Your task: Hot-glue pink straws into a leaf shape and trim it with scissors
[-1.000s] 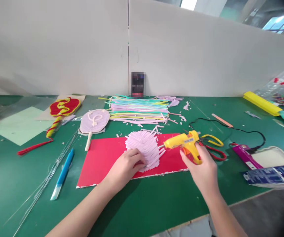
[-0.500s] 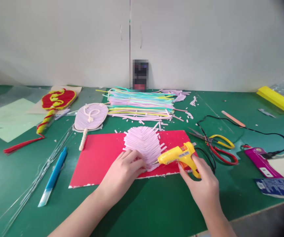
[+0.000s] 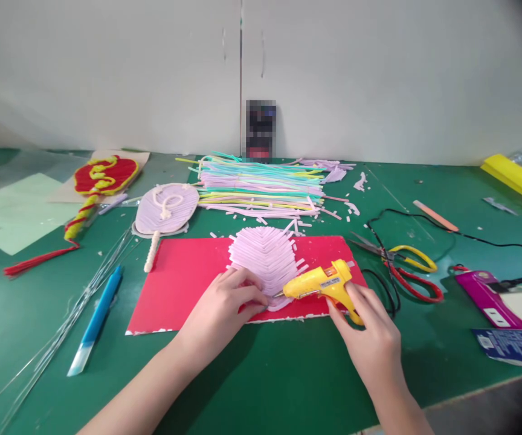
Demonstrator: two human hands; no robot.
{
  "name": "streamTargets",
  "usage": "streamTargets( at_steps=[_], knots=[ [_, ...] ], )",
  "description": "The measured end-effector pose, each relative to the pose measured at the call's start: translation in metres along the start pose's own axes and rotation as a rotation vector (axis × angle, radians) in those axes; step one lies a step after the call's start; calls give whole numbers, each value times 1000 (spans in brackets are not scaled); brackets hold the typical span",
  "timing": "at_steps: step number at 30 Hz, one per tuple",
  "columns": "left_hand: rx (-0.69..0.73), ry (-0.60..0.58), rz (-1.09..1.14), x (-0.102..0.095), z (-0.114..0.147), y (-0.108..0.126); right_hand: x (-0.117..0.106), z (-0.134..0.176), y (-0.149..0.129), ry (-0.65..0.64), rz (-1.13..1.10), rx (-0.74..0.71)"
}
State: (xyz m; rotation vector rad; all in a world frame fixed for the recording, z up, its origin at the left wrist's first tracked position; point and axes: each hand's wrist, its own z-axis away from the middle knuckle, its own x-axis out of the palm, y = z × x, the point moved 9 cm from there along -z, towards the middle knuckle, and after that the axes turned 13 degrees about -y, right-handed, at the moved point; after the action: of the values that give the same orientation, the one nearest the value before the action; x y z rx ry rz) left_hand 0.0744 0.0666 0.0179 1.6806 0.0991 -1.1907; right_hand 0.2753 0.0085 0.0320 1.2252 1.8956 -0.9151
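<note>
Since a second ago, the yellow glue gun (image 3: 318, 283) is sitting lower and nearer the person: its nozzle, earlier beside the lavender piece's right edge at mid-height, is now pointing at the lower end, just beside the left fingertips. The right hand (image 3: 373, 332) is clamping its fingers around the gun's handle, a fingertip near the orange trigger; cannot tell whether that is being squeezed. The left hand (image 3: 225, 305) is resting at the piece's lower left, thumb and forefinger bent close together; cannot tell whether they are pinching a strip. The lavender piece (image 3: 265, 257) is lying flat on the red board (image 3: 174, 284), right of its middle, showing slanting strips meeting along a central seam, leaf-like, with ragged sides and several loose ends sticking out at right. Its top is reaching the board's far edge; its lower end is nearing the chipped white near edge. Green tabletop (image 3: 256, 374) is showing between the forearms. Beyond the board, a bundle of coloured stems (image 3: 261, 184) is crowding the far side; the round fan (image 3: 165, 211) is bordering the upper left, and scissors (image 3: 417, 284) and a black cord (image 3: 483, 237) are bordering the right.
</note>
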Motion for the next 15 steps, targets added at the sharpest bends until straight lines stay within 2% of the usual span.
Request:
streamTargets(
  at_steps=[6,15],
  knots=[
    [13,1,-1,-1,-1,0,-2,2,1,18,-1,10],
    [8,-6,-3,2,-1,-2,1,2,4,-20,-31,41]
  ],
)
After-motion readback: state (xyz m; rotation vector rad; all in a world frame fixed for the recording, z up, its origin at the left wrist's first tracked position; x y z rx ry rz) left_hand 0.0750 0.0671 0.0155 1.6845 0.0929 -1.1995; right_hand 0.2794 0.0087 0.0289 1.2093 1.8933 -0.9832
